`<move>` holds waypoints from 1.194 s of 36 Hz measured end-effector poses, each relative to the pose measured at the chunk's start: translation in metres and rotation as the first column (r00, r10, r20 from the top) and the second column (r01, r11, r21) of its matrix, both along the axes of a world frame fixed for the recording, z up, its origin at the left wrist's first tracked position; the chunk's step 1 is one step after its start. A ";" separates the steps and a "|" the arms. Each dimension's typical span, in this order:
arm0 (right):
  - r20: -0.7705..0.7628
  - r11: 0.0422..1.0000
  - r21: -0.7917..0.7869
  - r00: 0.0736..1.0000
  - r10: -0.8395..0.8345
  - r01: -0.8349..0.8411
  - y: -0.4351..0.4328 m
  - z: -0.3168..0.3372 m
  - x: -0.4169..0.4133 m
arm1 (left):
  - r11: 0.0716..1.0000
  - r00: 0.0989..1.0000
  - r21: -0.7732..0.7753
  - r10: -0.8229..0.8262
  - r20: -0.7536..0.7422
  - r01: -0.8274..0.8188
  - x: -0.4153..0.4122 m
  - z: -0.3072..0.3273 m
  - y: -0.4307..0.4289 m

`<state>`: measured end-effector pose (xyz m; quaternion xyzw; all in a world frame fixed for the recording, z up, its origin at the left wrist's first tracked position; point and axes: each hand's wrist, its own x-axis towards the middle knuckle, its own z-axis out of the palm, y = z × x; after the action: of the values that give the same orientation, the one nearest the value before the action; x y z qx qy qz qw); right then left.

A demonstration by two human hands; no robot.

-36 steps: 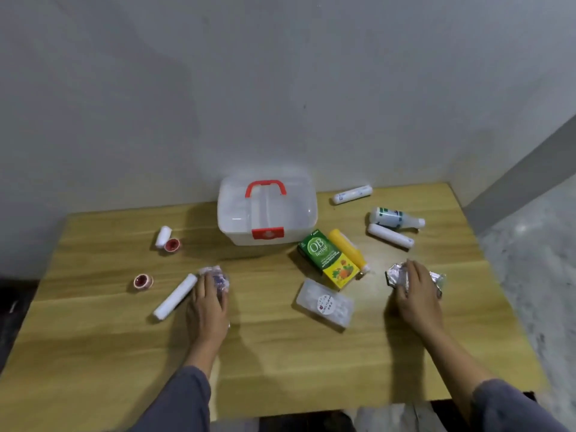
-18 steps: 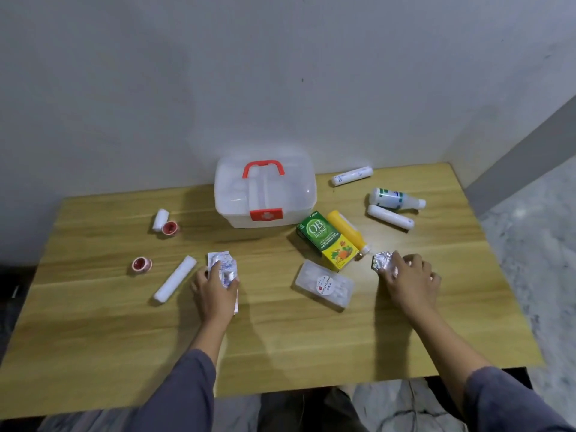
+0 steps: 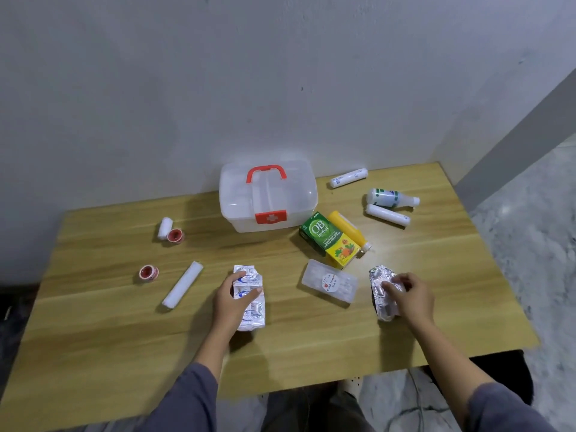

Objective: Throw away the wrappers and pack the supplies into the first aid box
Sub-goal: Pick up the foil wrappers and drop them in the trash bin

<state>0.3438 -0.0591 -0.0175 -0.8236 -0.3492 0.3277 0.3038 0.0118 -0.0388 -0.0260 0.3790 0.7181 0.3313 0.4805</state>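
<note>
My left hand (image 3: 231, 302) grips a silver wrapper with blue print (image 3: 252, 307), lifted a little above the wooden table (image 3: 124, 322). My right hand (image 3: 410, 296) holds a crumpled silver foil wrapper (image 3: 381, 293). The clear first aid box (image 3: 268, 198) with a red handle and red clasp stands shut at the back of the table. Between my hands lies a clear flat case (image 3: 329, 281). A green and yellow carton (image 3: 330, 240) and a yellow bottle (image 3: 348, 229) lie to the right of the box.
A white bandage roll (image 3: 182, 284), two red tape rolls (image 3: 148, 272) (image 3: 175, 235) and a short white roll (image 3: 165, 227) lie at the left. At the back right are a white bottle (image 3: 391, 198) and two white rolls (image 3: 349, 178) (image 3: 388, 215). The wall is close behind; floor lies right.
Both hands have closed on their wrappers and drawn them toward me, off the table. The two wrappers have unfolded longer. The camera has shifted slightly.
</note>
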 end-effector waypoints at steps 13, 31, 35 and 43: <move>-0.143 0.985 0.075 0.979 -0.143 0.155 -0.027 0.016 -0.008 | 0.949 0.964 0.240 -0.238 0.122 0.204 0.072 0.044 0.011; -0.156 0.774 0.114 0.781 -0.605 0.623 -0.153 0.038 0.215 | 0.475 0.453 0.192 -0.879 0.147 0.859 0.406 0.083 0.009; -0.139 0.701 0.040 0.699 -0.702 0.712 -0.195 0.010 0.271 | 0.361 0.339 0.124 -0.926 0.167 0.924 0.499 0.058 -0.014; -0.164 0.578 -0.138 0.557 -0.814 0.804 -0.243 -0.071 0.345 | 0.160 0.174 -0.078 -0.959 0.225 0.984 0.648 -0.034 -0.070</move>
<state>0.6884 -0.3026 -0.0881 -0.8594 0.1097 0.2445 0.4355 0.6603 -0.1085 -0.0600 0.6775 0.3074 -0.1064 0.6597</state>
